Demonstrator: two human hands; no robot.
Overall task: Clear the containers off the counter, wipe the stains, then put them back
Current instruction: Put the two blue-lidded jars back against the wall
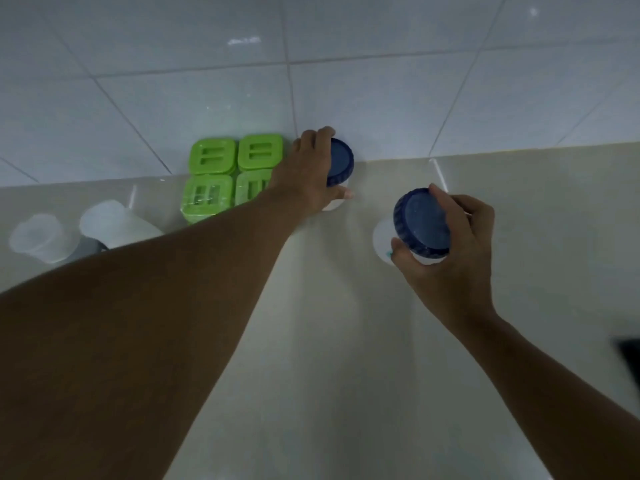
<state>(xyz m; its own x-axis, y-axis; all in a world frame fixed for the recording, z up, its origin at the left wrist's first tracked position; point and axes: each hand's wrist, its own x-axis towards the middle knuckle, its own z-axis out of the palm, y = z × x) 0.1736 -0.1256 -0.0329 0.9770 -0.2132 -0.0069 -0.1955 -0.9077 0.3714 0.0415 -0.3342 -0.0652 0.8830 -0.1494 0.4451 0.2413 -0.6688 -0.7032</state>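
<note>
While the head camera looks steeply down, the pale counter [346,341] fills the lower part of the view and meets a glossy tiled wall [173,81] along its far edge.

Both arms reach forward over it. The left hand [308,174] is wrapped around a blue-lidded jar [339,162] that sits right against the wall, fingers over the far side of the lid and thumb on the near side of its white body. The right hand [453,247] grips a second blue-lidded jar [424,225], fingers along the right of the lid and thumb pressed at the lower left; this one is tilted, its lid facing up and left, and sits nearer the person, well apart from the wall. Whether its base touches the counter I cannot tell.

Just left of the left hand, 4 green-lidded square containers [213,155] stand in a tight 2-by-2 block against the wall, the near pair partly hidden by the forearm. Farther left are 2 translucent white tubs [36,237], side by side, with a grey object [90,249] between them that is too blurred to name. At the right edge, something dark [628,355] pokes into view.
</note>
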